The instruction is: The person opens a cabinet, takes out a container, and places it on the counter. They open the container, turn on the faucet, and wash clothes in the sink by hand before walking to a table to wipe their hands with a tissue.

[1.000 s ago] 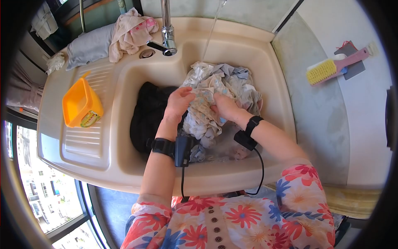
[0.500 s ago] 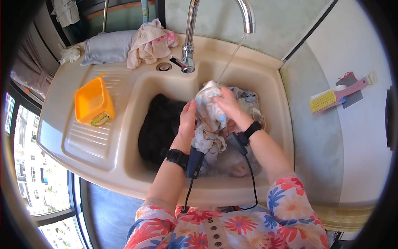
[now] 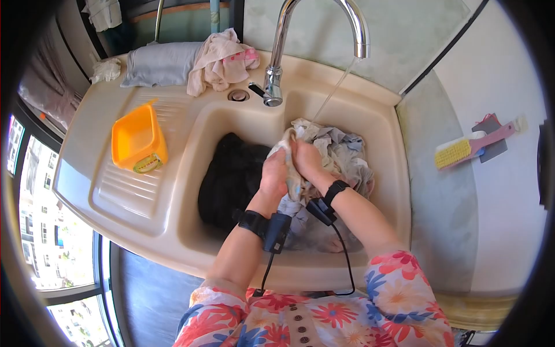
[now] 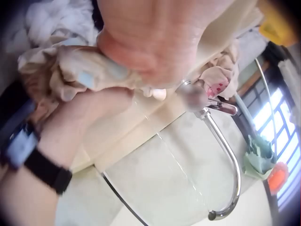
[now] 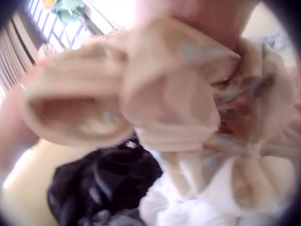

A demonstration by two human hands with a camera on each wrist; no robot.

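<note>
Both hands grip a pale cloth with light-blue patches (image 3: 296, 184) above the right side of the basin. The left hand (image 3: 275, 173) has its fingers curled round the cloth's left side; the right hand (image 3: 307, 157) holds it close beside. In the left wrist view the same patterned cloth (image 4: 82, 70) runs between the left hand (image 4: 150, 37) and the right hand (image 4: 87, 110). Folds of the cloth (image 5: 169, 94) fill much of the right wrist view, blurred. Light wet clothes (image 3: 347, 153) lie behind and below the hands, and black clothes (image 3: 231, 185) lie to the left.
A thin stream of water falls from the curved faucet (image 3: 361, 49) behind the hands. An orange container (image 3: 139, 139) stands on the ribbed drainboard (image 3: 130, 191). A grey cloth (image 3: 159, 65) and a pink towel (image 3: 222, 63) lie at the back; a brush (image 3: 454, 153) hangs at right.
The patterned cloth, earlier spread between the hands, is now bunched in both hands' grip. The hands have come closer together. The head view has shifted, showing more of the faucet.
</note>
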